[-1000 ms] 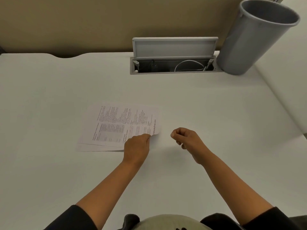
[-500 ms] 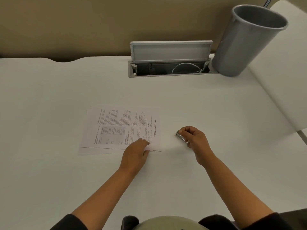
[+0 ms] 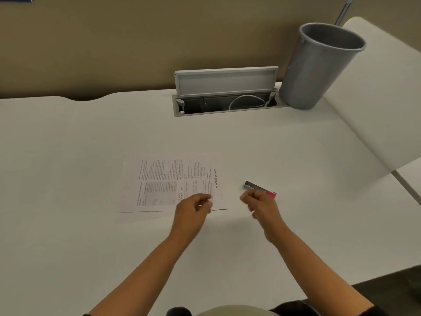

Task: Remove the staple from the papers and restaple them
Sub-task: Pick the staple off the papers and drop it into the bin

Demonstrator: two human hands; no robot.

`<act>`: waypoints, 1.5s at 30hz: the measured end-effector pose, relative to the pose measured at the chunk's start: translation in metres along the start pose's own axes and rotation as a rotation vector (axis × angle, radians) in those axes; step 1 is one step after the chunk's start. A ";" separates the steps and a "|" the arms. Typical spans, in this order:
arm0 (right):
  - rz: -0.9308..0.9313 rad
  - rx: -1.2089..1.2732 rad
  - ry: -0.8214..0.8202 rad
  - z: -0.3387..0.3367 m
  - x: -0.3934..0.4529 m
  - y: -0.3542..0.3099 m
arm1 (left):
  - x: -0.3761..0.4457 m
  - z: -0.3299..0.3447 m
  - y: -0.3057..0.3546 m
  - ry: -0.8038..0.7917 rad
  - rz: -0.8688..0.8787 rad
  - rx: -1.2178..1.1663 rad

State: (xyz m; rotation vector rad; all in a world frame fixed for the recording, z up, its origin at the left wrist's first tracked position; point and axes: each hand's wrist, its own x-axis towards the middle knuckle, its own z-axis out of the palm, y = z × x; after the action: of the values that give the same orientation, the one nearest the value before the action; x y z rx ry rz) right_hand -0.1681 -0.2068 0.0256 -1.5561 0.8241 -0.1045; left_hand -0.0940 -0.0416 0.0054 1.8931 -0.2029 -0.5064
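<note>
One bin (image 3: 319,67) — beyond papers (image 3: 168,183).

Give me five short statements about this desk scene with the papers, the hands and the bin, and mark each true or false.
1. The papers lie flat on the white desk. True.
2. The grey bin lies tipped over. False: it stands upright.
3. The small silver and pink tool lies beyond the right hand. True.
4. The cable tray lid is closed. False: it stands open.
5. The left hand is at the papers' near right corner. True.
</note>
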 end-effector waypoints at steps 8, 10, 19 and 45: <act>-0.020 -0.008 0.046 -0.010 -0.026 0.002 | -0.002 0.017 0.013 -0.189 -0.076 -0.128; -0.028 0.048 0.114 -0.027 -0.022 -0.005 | 0.001 0.025 0.015 -0.196 -0.068 -0.101; -0.068 0.113 0.079 -0.078 0.018 -0.016 | 0.011 0.073 0.034 -0.114 -0.020 -0.011; -0.635 -0.625 0.311 -0.328 0.334 -0.303 | 0.207 0.304 0.211 0.109 0.262 0.361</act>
State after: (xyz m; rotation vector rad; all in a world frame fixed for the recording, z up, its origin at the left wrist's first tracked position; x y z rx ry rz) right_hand 0.0376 -0.6843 0.2272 -2.4009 0.5907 -0.6091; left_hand -0.0213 -0.4555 0.0586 2.1960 -0.4895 -0.1958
